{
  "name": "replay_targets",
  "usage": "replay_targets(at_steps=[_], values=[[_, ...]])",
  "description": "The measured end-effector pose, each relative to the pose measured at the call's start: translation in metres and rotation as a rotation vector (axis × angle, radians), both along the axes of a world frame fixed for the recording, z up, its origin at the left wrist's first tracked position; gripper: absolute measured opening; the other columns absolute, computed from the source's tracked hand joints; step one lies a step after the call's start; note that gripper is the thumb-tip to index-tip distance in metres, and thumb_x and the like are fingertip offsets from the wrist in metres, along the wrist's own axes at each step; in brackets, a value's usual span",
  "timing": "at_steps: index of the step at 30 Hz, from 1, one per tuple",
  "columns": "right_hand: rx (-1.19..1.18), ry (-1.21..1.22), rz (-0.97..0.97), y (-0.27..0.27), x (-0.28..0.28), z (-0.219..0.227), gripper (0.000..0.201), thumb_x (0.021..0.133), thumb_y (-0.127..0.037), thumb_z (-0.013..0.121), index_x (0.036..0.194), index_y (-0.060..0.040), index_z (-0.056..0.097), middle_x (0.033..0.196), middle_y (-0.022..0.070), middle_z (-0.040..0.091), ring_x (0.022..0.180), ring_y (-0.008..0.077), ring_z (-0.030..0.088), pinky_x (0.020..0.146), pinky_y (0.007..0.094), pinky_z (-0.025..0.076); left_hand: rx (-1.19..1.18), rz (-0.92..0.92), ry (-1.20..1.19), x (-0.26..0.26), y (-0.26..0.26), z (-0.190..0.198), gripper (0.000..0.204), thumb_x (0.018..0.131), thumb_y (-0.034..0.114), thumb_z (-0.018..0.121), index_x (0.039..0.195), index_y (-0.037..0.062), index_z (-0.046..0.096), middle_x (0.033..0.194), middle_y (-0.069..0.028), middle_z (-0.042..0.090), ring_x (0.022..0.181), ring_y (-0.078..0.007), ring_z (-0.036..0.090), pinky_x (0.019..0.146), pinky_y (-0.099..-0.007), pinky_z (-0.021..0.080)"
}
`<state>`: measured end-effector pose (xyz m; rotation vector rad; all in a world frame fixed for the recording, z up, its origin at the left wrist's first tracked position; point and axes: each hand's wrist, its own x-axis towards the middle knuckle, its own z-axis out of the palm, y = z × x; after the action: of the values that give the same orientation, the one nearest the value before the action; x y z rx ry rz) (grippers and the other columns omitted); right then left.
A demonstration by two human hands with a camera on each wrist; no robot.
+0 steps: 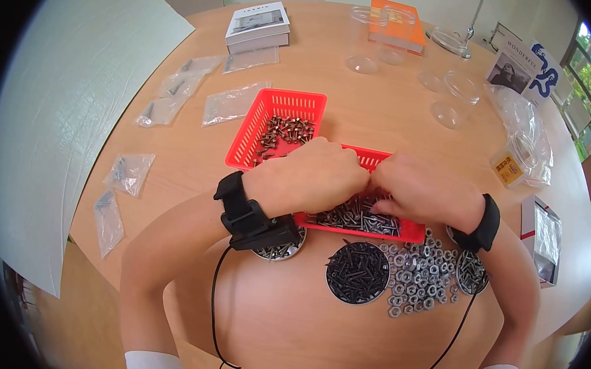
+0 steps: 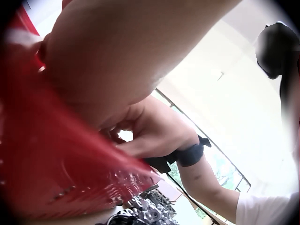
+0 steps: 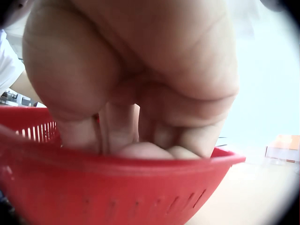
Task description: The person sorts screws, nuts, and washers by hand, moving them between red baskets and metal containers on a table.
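Both hands meet over a red basket point(image 1: 411, 233) filled with loose silver screws point(image 1: 354, 216). The left hand point(image 1: 313, 175) comes in from the left, back of the hand up, its fingers bent down and hidden below it. From the right, the right hand point(image 1: 427, 189) reaches in with curled fingers, its thumb low over the screws. In the right wrist view, its fingers point(image 3: 119, 124) go down behind the basket's rim point(image 3: 122, 164), which hides the fingertips. I cannot tell what either hand holds.
Another red basket point(image 1: 241, 137) with brownish bolts point(image 1: 285, 131) stands behind the left hand. In front lie a dish of black screws point(image 1: 358, 273), loose nuts point(image 1: 418, 280) and two dishes of silver pieces. Clear jars point(image 1: 449, 113), books point(image 1: 258, 26) and plastic bags point(image 1: 236, 103) sit farther back.
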<state>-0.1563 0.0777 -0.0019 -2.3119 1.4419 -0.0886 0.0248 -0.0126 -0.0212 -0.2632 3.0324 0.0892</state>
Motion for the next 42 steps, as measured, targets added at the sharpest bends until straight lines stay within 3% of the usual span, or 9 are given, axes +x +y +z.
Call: replay_targets(at_steps=[9, 14, 17, 20, 35, 38, 42], values=[[0.019, 0.032, -0.024, -0.004, -0.005, -0.012, 0.025, 0.079, -0.007, 0.077, 0.103, -0.0009, 0.073, 0.095, 0.0188, 0.071, 0.096, 0.0376, 0.066, 0.086, 0.0444, 0.053, 0.040, 0.004, -0.027, 0.001, -0.003, 0.002, 0.022, 0.075, -0.001, 0.067, 0.094, 0.0055, 0.075, 0.086, -0.0136, 0.070, 0.082, -0.0328, 0.070, 0.067, -0.0430, 0.056], [0.004, 0.031, -0.031, 0.000, -0.003, -0.011, 0.020, 0.079, -0.003, 0.073, 0.100, -0.0008, 0.072, 0.095, 0.0178, 0.069, 0.097, 0.0375, 0.065, 0.087, 0.0445, 0.052, 0.119, 0.048, -0.116, 0.000, 0.005, 0.026, 0.020, 0.076, 0.000, 0.067, 0.094, 0.0034, 0.075, 0.087, -0.0161, 0.069, 0.084, -0.0338, 0.069, 0.070, -0.0439, 0.055], [-0.155, -0.081, 0.018, 0.002, -0.007, -0.018, 0.011, 0.077, -0.002, 0.069, 0.086, 0.0034, 0.068, 0.087, 0.0215, 0.068, 0.090, 0.0391, 0.066, 0.082, 0.0469, 0.054, 0.061, 0.035, -0.064, 0.006, 0.002, 0.024, 0.019, 0.077, 0.000, 0.067, 0.094, 0.0027, 0.076, 0.086, -0.0161, 0.069, 0.085, -0.0333, 0.068, 0.074, -0.0439, 0.055], [-0.126, -0.045, 0.025, 0.003, -0.006, -0.008, 0.019, 0.079, -0.003, 0.072, 0.097, 0.0001, 0.071, 0.091, 0.0184, 0.068, 0.093, 0.0375, 0.064, 0.085, 0.0455, 0.052, 0.071, 0.037, -0.111, 0.009, 0.004, 0.032, 0.017, 0.076, 0.001, 0.068, 0.092, 0.0023, 0.075, 0.086, -0.0152, 0.069, 0.085, -0.0330, 0.068, 0.075, -0.0442, 0.054], [-0.083, 0.091, -0.034, -0.002, 0.001, -0.020, 0.020, 0.078, -0.006, 0.072, 0.096, 0.0029, 0.072, 0.093, 0.0214, 0.068, 0.095, 0.0384, 0.065, 0.088, 0.0451, 0.053, 0.032, -0.052, -0.025, 0.005, 0.004, 0.015, 0.007, 0.076, 0.004, 0.065, 0.079, 0.0023, 0.072, 0.078, -0.0167, 0.067, 0.080, -0.0348, 0.067, 0.070, -0.0455, 0.054], [-0.055, 0.096, -0.007, -0.011, -0.002, -0.030, 0.021, 0.076, -0.008, 0.070, 0.094, 0.0033, 0.072, 0.089, 0.0227, 0.068, 0.092, 0.0394, 0.066, 0.085, 0.0460, 0.054, 0.055, -0.040, -0.051, 0.004, 0.003, 0.014, 0.008, 0.075, 0.004, 0.065, 0.078, 0.0021, 0.071, 0.077, -0.0170, 0.066, 0.078, -0.0363, 0.067, 0.069, -0.0466, 0.053], [0.008, 0.135, 0.059, -0.017, 0.001, -0.024, 0.016, 0.074, -0.006, 0.067, 0.084, 0.0064, 0.068, 0.086, 0.0246, 0.068, 0.083, 0.0402, 0.068, 0.072, 0.0470, 0.057, 0.122, 0.003, -0.100, 0.003, 0.001, 0.015, 0.011, 0.073, 0.002, 0.064, 0.081, 0.0003, 0.071, 0.084, -0.0180, 0.067, 0.084, -0.0363, 0.066, 0.074, -0.0464, 0.053]])
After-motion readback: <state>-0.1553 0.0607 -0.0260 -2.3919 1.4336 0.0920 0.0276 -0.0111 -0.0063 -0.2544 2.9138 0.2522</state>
